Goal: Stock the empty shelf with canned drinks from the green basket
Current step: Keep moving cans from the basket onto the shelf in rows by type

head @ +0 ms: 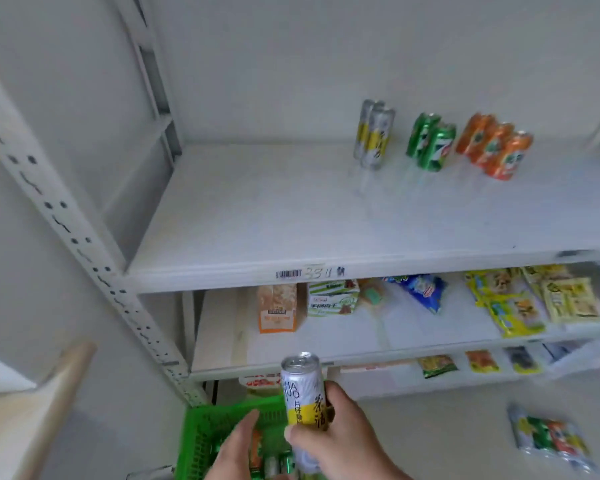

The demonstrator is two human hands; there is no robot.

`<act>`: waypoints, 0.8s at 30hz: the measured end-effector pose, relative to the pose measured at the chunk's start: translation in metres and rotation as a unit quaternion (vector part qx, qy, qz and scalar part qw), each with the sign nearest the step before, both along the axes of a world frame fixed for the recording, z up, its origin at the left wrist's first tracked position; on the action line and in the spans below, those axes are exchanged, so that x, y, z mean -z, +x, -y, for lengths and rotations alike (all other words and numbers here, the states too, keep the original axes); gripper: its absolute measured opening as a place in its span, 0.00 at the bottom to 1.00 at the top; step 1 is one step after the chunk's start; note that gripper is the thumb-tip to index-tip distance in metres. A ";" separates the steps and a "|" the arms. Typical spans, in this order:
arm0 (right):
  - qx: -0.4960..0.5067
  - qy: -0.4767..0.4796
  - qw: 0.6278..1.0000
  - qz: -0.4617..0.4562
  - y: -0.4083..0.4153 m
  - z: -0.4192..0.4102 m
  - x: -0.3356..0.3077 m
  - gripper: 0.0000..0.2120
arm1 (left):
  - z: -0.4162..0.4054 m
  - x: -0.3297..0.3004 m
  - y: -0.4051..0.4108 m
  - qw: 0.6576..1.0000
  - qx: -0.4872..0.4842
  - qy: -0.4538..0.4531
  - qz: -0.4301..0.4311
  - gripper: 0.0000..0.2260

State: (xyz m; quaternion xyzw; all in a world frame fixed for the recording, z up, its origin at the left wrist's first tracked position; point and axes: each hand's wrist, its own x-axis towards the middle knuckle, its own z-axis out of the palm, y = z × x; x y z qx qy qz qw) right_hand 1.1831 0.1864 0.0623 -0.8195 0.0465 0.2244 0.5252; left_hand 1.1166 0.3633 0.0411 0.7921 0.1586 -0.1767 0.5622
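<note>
Silver-and-yellow slim drink can [302, 407] sat upright in our right hand [340, 441], fingers wrapped round lower body, pull-tab top up, long axis near vertical, above green plastic basket [201, 431]. Our left hand [234, 445] hung relaxed, fingers straight, holding nothing, over basket. White metal shelf [291, 220] lay up and ahead; matching silver-and-yellow cans [373, 135] stood up-right of held can, beside green cans [430, 142] and orange cans [494, 145]. Right hand nearer.

Snack packets [534, 303] on lower shelf [361, 337], orange box [278, 308], wrapped cans on floor [551, 438]
</note>
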 end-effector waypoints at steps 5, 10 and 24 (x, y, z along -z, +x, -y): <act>0.044 0.001 0.998 0.038 -0.015 0.034 -0.086 0.24 | 0.005 -0.082 0.014 0.992 0.101 -0.045 0.063 0.51; 0.099 0.000 0.991 0.093 -0.018 0.062 -0.153 0.22 | 0.040 -0.141 0.017 0.967 0.133 0.142 0.164 0.50; 0.152 0.000 0.975 0.161 0.051 0.143 -0.229 0.20 | 0.117 -0.226 0.090 0.957 0.112 0.159 0.214 0.48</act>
